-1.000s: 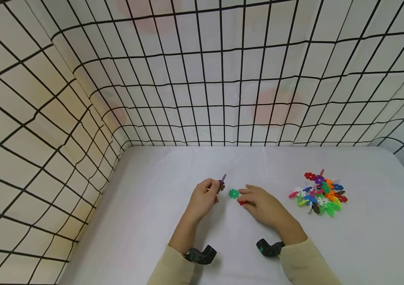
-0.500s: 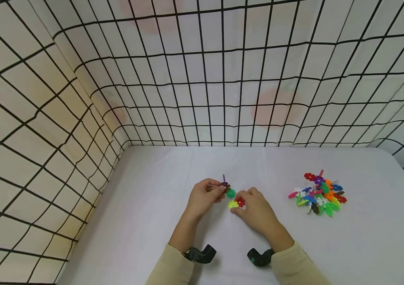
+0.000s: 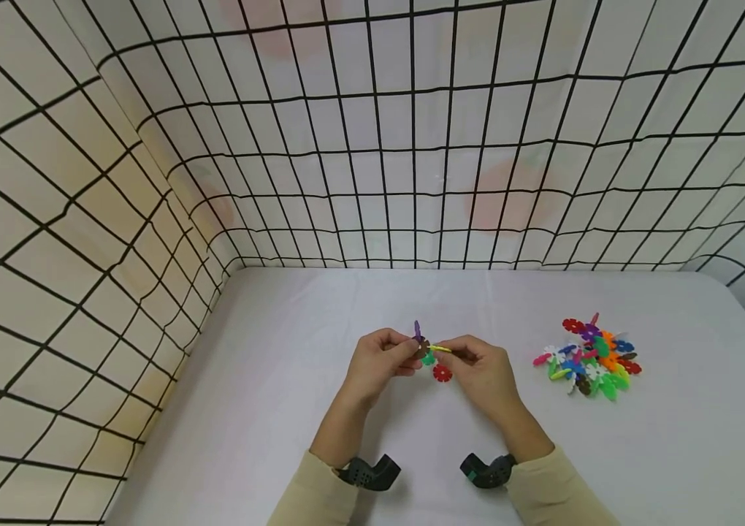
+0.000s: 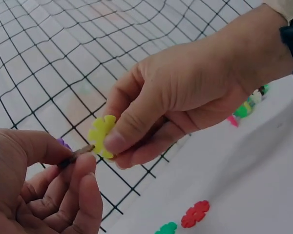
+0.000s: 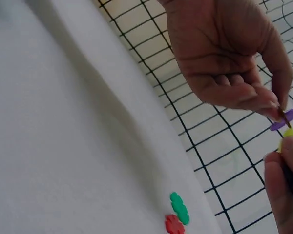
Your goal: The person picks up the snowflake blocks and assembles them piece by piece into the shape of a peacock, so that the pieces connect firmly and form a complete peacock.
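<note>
My left hand [image 3: 380, 359] pinches a brown snowflake disc [image 4: 77, 155] between thumb and forefinger; a purple snowflake disc [image 5: 284, 119] is joined to it, standing crosswise. Between the thumb and fingers of my right hand [image 3: 483, 371] is a yellow snowflake disc [image 4: 101, 136], its notched edge meeting the brown disc's edge. Both hands are raised over the white table, close together. Below them on the table lie a red snowflake disc [image 3: 442, 373] and a green snowflake disc [image 3: 428, 359], the green one partly hidden by the hands in the head view.
A heap of mixed-colour snowflake discs [image 3: 592, 358] lies on the table to the right. The white table [image 3: 267, 409] is bordered at the back and sides by a black wire grid [image 3: 379, 153] with pale cloth behind it.
My right hand has picked up the yellow disc from beside the red one and carried it up to the brown disc. The left hand has moved slightly right and stays there with its pieces.
</note>
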The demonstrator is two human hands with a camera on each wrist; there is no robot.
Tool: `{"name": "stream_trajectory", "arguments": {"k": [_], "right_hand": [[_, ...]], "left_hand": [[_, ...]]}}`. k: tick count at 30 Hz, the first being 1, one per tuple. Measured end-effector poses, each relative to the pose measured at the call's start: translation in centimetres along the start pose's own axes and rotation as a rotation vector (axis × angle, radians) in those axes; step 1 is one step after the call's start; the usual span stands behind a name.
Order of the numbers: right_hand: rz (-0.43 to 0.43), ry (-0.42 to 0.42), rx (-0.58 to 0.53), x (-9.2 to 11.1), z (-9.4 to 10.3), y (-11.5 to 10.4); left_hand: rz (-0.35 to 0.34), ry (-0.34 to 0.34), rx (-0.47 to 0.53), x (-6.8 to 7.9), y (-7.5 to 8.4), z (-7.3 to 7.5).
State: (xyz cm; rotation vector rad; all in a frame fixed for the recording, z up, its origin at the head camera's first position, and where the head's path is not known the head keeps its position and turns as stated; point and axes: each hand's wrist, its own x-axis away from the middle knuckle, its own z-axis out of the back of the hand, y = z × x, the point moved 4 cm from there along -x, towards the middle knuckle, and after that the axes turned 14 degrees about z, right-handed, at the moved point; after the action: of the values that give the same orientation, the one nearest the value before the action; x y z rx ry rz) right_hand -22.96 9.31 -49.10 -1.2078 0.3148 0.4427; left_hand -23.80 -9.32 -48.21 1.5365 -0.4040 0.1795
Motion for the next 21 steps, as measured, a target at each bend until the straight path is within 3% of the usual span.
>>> {"name": "stream_trajectory", "arguments": {"k": [7, 13, 15, 17, 21], "right_hand": [[0.138, -0.036, 0.12, -0.1, 0.5, -0.8], [0.207, -0.057, 0.119, 0.0, 0.8, -1.0], [0.186, -0.058, 0.144, 0.0, 0.8, -0.9], [0.107, -0.089, 0.182, -0.1, 0.5, -0.6], [-0.142, -0.274, 0.403, 0.1, -0.4, 0.7]], "left_hand": [[-0.033, -0.02, -0.08, 0.7, 0.6, -0.4], [0.002, -0.08, -0.027, 0.8, 0.4, -0.7], [0.019, -0.091, 0.004, 0.6, 0.1, -0.8], [0.033, -0.087, 0.043, 0.3, -0.2, -0.8], [0.05, -0.003, 0.169, -0.3, -0.7, -0.4]]}}
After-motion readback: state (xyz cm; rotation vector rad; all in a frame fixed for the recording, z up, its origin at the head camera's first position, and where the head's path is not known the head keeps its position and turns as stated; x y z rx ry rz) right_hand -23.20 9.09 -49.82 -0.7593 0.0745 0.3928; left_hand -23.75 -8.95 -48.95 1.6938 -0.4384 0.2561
